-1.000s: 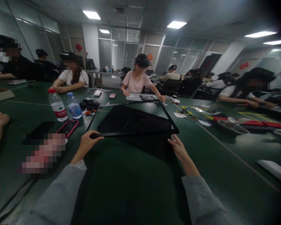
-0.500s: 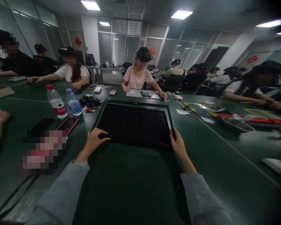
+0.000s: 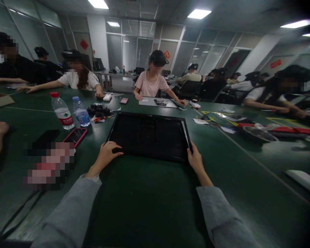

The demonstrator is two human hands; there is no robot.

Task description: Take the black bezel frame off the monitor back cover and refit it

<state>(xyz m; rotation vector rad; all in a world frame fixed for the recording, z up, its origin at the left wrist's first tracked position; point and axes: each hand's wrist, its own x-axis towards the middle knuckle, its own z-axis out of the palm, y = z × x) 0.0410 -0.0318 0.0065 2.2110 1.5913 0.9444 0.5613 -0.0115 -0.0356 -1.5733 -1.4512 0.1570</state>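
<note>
A black monitor bezel [image 3: 150, 116], a thin rectangular frame, lies over a black monitor back cover [image 3: 129, 132] on the green table. Inside the frame the cover's dark inner face shows, with a raised rectangular part in its middle. A bright strip runs along the frame's right side. My left hand [image 3: 107, 155] is at the front left corner, thumb and fingers curled over the bezel's edge. On the right edge, my right hand [image 3: 195, 157] grips the bezel, thumb on the inner side. The fingertips under the edges are hidden.
Two water bottles [image 3: 62, 112] and a pink-rimmed phone [image 3: 75, 137] stand and lie to the left, near a dark tangle of parts [image 3: 99, 110]. Coloured wires [image 3: 217, 119] and a metal bowl [image 3: 259, 134] are at right. Co-workers sit around, one opposite [image 3: 151, 84].
The bezel has come down onto the back cover; the gap along its far and right sides has narrowed. Both hands have kept their hold.
</note>
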